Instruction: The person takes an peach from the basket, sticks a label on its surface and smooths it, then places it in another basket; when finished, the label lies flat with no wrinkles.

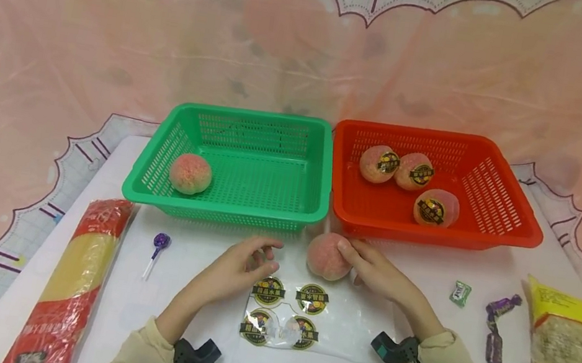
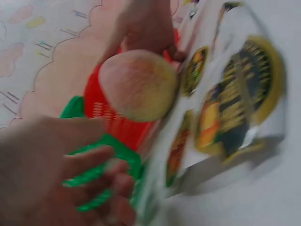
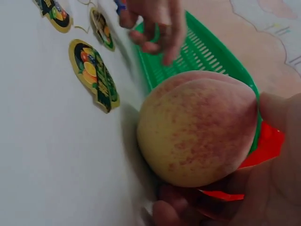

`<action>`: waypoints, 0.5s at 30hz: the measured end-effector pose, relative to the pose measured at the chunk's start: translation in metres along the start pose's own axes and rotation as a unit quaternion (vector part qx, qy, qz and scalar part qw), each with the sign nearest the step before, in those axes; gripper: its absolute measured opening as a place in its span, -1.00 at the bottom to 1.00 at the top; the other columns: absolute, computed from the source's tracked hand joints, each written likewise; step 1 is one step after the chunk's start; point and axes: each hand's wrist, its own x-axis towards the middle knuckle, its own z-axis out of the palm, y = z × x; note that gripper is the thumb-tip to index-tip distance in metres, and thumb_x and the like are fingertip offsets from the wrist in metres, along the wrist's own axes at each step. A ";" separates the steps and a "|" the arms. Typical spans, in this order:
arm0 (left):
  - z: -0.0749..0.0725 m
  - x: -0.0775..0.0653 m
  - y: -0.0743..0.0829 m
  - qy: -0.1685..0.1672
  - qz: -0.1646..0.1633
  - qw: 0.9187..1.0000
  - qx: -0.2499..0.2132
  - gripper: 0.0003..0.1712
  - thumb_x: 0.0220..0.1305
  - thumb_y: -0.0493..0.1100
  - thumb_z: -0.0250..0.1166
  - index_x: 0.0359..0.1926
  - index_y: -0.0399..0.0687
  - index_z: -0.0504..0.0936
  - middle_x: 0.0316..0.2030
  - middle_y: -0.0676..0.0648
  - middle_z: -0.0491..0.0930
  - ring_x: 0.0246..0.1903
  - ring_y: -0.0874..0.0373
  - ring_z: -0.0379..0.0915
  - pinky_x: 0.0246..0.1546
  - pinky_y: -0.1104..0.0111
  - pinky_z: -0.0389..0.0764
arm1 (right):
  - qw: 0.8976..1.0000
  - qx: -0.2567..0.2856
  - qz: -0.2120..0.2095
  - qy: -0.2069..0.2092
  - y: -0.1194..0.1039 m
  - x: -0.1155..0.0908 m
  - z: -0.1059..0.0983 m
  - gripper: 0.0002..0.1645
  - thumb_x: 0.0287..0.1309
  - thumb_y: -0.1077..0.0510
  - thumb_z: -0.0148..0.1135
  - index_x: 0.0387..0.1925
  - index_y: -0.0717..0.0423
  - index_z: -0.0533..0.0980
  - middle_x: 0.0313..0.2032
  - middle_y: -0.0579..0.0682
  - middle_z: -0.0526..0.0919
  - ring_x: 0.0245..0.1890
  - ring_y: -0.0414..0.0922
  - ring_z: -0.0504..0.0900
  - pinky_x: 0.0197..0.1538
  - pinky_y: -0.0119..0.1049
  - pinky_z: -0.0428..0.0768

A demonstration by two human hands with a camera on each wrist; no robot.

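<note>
My right hand (image 1: 376, 271) grips a pink and yellow peach (image 1: 329, 256) just in front of the two baskets; in the right wrist view the thumb and fingers wrap the side of this peach (image 3: 200, 129). To its left my left hand (image 1: 238, 271) holds nothing, its fingers loosely bent and apart from the peach. Below both hands lies a clear sheet of round black-and-gold fruit stickers (image 1: 282, 313). One peach without a sticker (image 1: 190, 174) sits in the green basket (image 1: 225, 206). In the red basket (image 1: 430, 235) are three peaches (image 1: 411, 170) bearing such stickers.
At the left lie a long red and yellow noodle packet (image 1: 74, 287) and a purple lollipop (image 1: 160, 242). Toward the right are a small green-wrapped candy (image 1: 460, 293), purple-wrapped candies (image 1: 494, 350) and a yellow bag (image 1: 574, 362). A patterned cloth (image 1: 232, 47) hangs behind the baskets.
</note>
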 end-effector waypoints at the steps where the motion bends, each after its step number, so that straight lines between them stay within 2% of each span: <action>1: -0.002 -0.002 0.001 -0.006 0.012 0.999 0.042 -0.60 0.13 0.01 0.21 0.01 0.07 0.43 -0.28 0.05 0.47 -0.35 0.25 0.39 -0.31 0.43 0.43 | 1.000 -0.002 0.002 -0.005 0.000 -0.001 -0.001 -0.41 0.26 -0.24 -0.28 0.13 0.00 0.30 -0.20 0.06 0.45 -0.47 -0.03 0.47 -0.33 -0.24 0.47; 3: -0.006 -0.006 0.002 -0.026 0.010 0.995 0.093 -0.60 0.07 0.06 0.25 -0.06 0.10 0.44 -0.31 0.07 0.44 -0.39 0.25 0.35 -0.37 0.45 0.39 | 1.000 -0.004 0.005 -0.018 0.000 -0.003 -0.003 -0.39 0.26 -0.25 -0.28 0.19 -0.01 0.24 -0.08 0.05 0.42 -0.34 -0.03 0.47 -0.30 -0.25 0.49; 5: -0.006 -0.008 0.003 -0.042 -0.005 0.990 0.131 -0.59 0.01 0.12 0.28 -0.12 0.14 0.43 -0.33 0.09 0.41 -0.45 0.26 0.32 -0.44 0.47 0.35 | 1.000 -0.009 0.006 -0.029 0.000 -0.005 -0.006 -0.36 0.24 -0.25 -0.25 0.24 -0.04 0.17 0.04 0.04 0.35 -0.21 -0.03 0.44 -0.27 -0.26 0.51; 8: -0.003 -0.010 0.004 -0.060 -0.028 0.985 0.161 -0.53 -0.06 0.18 0.30 -0.13 0.18 0.41 -0.31 0.11 0.39 -0.49 0.29 0.29 -0.54 0.45 0.32 | 0.999 -0.022 -0.003 -0.045 0.003 -0.009 -0.011 -0.31 0.20 -0.24 -0.13 0.29 -0.07 0.08 0.15 0.04 0.26 -0.04 -0.03 0.37 -0.23 -0.28 0.54; 12: 0.002 -0.011 0.002 -0.057 -0.034 0.979 0.192 -0.47 -0.13 0.18 0.34 -0.09 0.23 0.42 -0.27 0.13 0.39 -0.50 0.30 0.28 -0.57 0.41 0.30 | 0.996 -0.068 -0.038 -0.052 0.007 -0.013 -0.017 -0.17 0.07 -0.22 0.08 0.30 -0.08 0.04 0.16 0.00 0.27 0.05 -0.03 0.36 -0.05 -0.19 0.52; 15: 0.003 -0.012 0.001 -0.048 -0.028 0.977 0.205 -0.51 -0.15 0.15 0.37 -0.14 0.24 0.44 -0.29 0.14 0.39 -0.51 0.31 0.27 -0.57 0.41 0.29 | 0.991 -0.101 -0.067 -0.059 0.007 -0.017 -0.022 -0.17 0.03 -0.22 0.13 0.28 -0.08 0.09 0.17 -0.05 0.30 0.07 -0.06 0.37 0.06 -0.13 0.45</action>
